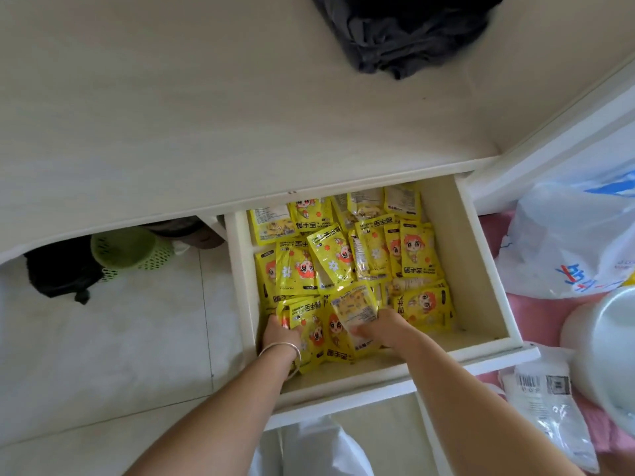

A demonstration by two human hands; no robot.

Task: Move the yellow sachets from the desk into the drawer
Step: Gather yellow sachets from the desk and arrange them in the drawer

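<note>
The white drawer (pixel 481 269) stands pulled out below the pale wooden desk (pixel 171 115). Several yellow sachets (pixel 343 255) with a cartoon face fill most of it, lying in loose overlapping rows. Both hands are inside the drawer at its near end. My left hand (pixel 280 333), a bangle on its wrist, grips a bunch of sachets (pixel 311 324) at the near left. My right hand (pixel 385 328) holds another sachet (pixel 357 307), printed back up, beside them. No sachets show on the desk top.
A dark grey cloth (pixel 409 32) lies on the desk at the far edge. Under the desk sit a green mesh basket (pixel 130 249) and a black bag (pixel 58 269). White plastic bags (pixel 567 235) and a white container (pixel 604 355) rest on a pink surface at the right.
</note>
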